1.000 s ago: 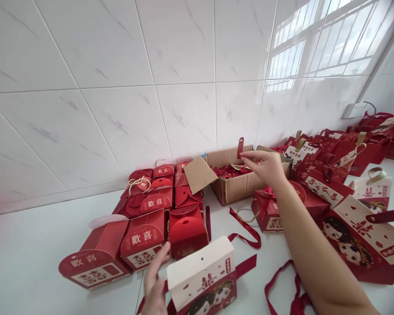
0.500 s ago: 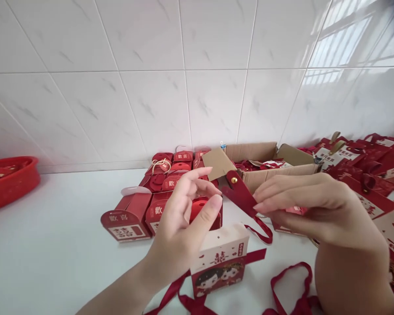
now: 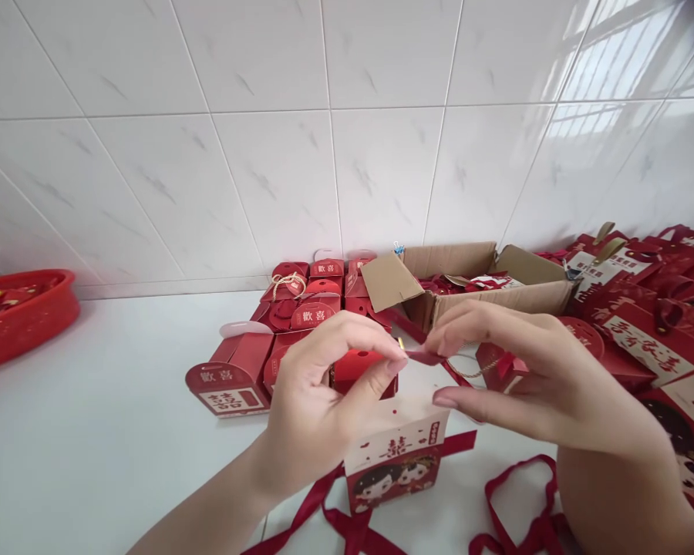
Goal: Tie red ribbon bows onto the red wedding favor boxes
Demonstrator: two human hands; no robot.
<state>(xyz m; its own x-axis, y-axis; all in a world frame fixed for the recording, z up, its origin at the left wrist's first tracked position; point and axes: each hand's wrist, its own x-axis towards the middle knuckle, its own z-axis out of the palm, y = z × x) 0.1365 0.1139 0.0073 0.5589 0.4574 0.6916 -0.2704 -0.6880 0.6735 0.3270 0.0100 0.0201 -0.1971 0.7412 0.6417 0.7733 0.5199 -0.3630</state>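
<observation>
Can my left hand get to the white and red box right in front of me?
Probably yes. The left hand hovers just above and left of the white and red box, nothing lying between them, though its fingertips are busy pinching the red strap.

The hands hide most of the red strap (image 3: 422, 356) they pinch

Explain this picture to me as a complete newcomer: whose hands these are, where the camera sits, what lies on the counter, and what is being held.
The camera sits on a person's head, looking forward and down, so both hands are the wearer's own. The left hand and right hand pinch a small dark red strap with a gold stud between their fingertips. Below them stands a white and red gift box showing a cartoon couple. Red ribbons lie loose on the white counter. Behind are small red boxes, an open cardboard carton, red bags at right, and a red basket at left.
</observation>
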